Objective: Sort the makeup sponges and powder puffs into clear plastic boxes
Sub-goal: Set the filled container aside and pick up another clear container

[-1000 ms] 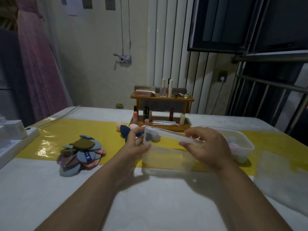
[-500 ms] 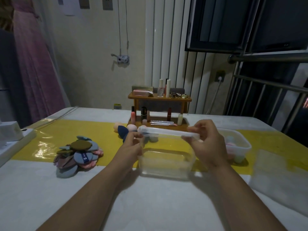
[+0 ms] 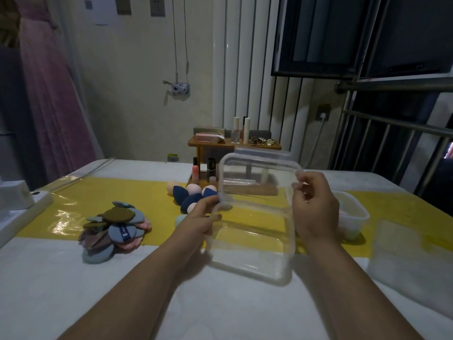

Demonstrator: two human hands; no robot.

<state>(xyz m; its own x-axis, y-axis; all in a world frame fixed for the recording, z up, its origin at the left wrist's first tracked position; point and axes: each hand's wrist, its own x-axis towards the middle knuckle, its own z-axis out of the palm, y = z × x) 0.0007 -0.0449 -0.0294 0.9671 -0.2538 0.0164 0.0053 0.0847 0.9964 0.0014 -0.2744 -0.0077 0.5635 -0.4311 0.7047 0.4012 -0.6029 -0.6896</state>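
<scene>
Currently I open the clear box (image 3: 250, 251): left hand (image 3: 202, 218) and right hand (image 3: 316, 207) pinch its lid (image 3: 257, 177), tilted above it. Next: set lid aside, then load sponges (image 3: 190, 196) and puffs (image 3: 115, 227) lying to the left.

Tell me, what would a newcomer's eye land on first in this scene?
First, the hands at centre: the left hand and right hand hold a clear lid tilted up over an open clear box. Next comes the fanned pile of powder puffs on the yellow strip at left, then the blue and pink makeup sponges clustered just behind the left hand.
</scene>
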